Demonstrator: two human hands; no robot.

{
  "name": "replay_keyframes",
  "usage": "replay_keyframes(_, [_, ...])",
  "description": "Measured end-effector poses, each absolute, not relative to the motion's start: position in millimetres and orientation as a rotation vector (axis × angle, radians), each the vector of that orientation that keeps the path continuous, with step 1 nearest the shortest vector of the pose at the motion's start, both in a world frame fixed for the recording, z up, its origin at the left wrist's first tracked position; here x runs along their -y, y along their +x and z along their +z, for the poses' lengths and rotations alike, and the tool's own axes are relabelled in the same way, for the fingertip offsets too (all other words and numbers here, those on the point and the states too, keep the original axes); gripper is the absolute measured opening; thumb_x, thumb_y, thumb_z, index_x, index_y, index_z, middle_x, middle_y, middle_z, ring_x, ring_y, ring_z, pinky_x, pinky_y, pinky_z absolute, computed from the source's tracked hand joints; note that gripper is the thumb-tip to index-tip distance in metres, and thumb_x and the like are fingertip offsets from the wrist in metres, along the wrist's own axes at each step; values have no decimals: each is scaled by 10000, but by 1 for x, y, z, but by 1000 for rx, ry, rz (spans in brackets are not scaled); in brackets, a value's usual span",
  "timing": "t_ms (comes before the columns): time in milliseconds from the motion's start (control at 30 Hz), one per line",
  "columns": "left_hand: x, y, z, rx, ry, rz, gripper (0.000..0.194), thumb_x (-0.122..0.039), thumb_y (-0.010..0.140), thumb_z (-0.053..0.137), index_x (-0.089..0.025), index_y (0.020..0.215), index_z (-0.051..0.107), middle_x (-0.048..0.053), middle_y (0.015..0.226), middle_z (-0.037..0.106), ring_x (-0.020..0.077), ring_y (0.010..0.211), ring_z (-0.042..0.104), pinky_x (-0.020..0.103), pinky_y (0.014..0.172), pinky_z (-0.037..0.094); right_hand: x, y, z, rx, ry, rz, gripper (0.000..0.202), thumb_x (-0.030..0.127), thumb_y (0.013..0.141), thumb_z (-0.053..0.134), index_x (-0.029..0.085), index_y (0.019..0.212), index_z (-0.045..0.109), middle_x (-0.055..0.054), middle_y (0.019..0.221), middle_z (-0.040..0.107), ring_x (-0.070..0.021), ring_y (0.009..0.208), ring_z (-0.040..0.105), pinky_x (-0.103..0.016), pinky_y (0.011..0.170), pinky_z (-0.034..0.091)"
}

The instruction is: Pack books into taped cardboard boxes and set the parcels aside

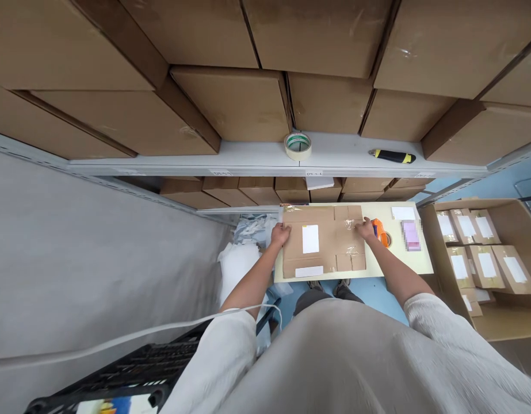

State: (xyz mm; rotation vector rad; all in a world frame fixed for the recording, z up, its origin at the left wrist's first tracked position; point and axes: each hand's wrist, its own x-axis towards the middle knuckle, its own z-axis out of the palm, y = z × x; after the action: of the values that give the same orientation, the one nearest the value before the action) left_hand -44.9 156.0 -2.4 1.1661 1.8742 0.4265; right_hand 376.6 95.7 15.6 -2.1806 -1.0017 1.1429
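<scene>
A flattened cardboard box [328,241] lies on the pale yellow tabletop [398,267], with a white label [310,239] near its middle and a white strip along the near edge. Clear tape shines on its right part. My left hand [281,233] grips the left edge with closed fingers. At the right edge, my right hand [365,228] is closed on the cardboard too. Just right of that hand sits an orange tape dispenser [381,233], partly hidden by my forearm. The undersides of the box edges cannot be seen.
A shelf [256,155] ahead carries large cartons, a roll of tape [298,146] and a black-yellow cutter [392,156]. On the right, an open carton [498,328] holds several labelled small boxes. A white cable [161,328] crosses at left above a black crate [131,368].
</scene>
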Motion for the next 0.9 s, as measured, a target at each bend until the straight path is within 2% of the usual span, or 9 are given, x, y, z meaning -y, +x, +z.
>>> replay_keyframes(67, [-155,-46,5,-1845,1121,513,242,-397,878,667,-215,1035,689,108,1068,802,286,1015,762,369,916,564,-93,378,21,956,-2251,1045,792,389,748,663,203,1511,569,-149,1264,744,-334,1160,711,-442,1043,565])
replay_keyframes(167, [-152,-43,20,-1760,1126,636,164,-383,874,657,-227,926,665,76,989,795,266,954,749,360,889,569,-88,378,33,947,-2256,919,661,397,755,621,208,1388,663,-126,1139,775,-322,1071,728,-437,986,584])
replay_keyframes(300, [-144,-32,42,-1689,1117,738,141,-369,859,678,-238,886,632,52,919,781,250,918,731,352,870,575,-81,384,53,916,-2185,797,620,409,760,594,186,1332,685,-130,1133,789,-312,1034,737,-425,948,592])
replay_keyframes(467, [-130,-17,72,-1698,1155,829,146,-365,867,686,-244,855,606,44,908,770,259,951,725,377,918,577,-71,397,82,936,-2058,731,597,468,781,613,218,1319,678,-105,1125,791,-301,1053,723,-424,965,585])
replay_keyframes(567, [-118,-6,90,-1672,1147,934,157,-365,893,694,-236,949,625,77,1036,788,276,1042,732,404,987,570,-65,405,100,937,-1894,741,591,522,809,610,226,1318,656,-106,1157,777,-292,1061,709,-429,958,580])
replay_keyframes(700, [-96,12,113,-1586,1119,1123,365,-484,927,738,-244,1178,625,123,1302,751,303,1245,702,444,1127,521,-55,419,123,948,-1685,792,548,602,839,621,228,1240,642,-103,1139,760,-276,1045,689,-432,969,558])
replay_keyframes(800, [-76,25,127,-1586,1099,1187,475,-639,958,698,-271,1247,614,116,1361,722,322,1334,657,462,1172,493,-43,432,132,960,-1610,838,520,675,859,625,245,1151,637,-83,1108,745,-268,1055,666,-433,989,541])
replay_keyframes(900, [-55,34,136,-1614,1068,1210,532,-728,994,596,-284,1286,615,109,1380,704,319,1368,631,446,1177,490,-29,441,134,983,-1557,909,580,758,879,589,269,1188,632,-78,1214,725,-266,1158,642,-413,1015,535])
